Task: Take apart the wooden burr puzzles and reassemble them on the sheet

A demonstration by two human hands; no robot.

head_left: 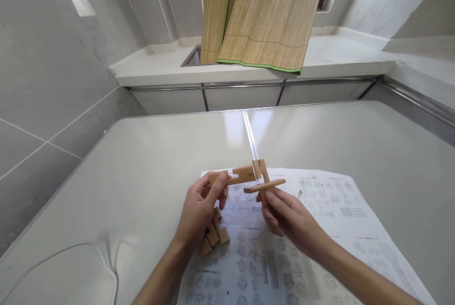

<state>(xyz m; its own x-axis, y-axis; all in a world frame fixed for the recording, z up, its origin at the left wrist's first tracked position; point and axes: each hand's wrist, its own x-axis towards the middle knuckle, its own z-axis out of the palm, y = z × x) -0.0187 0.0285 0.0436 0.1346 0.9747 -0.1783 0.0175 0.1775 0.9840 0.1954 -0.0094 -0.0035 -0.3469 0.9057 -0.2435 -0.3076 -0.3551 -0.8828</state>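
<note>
The left hand's (pixel 202 200) grip pinches a notched wooden piece (pixel 244 173) at one end; the right hand's (pixel 289 210) grip is closed around the stem of crossed wooden pieces (pixel 273 184). Both are above the paper sheet (pixel 330 243) on the worktop (pixel 159 167). They seem light and stiff (perhaps slightly slippery), best taken by the ends. What the basin (pixel 192 57) contains, I cannot tell.

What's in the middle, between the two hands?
In the head view, between the left hand and the right hand are a notched wooden piece, held by the left, and two crossed pieces, held by the right, with printed paper beneath.
</note>
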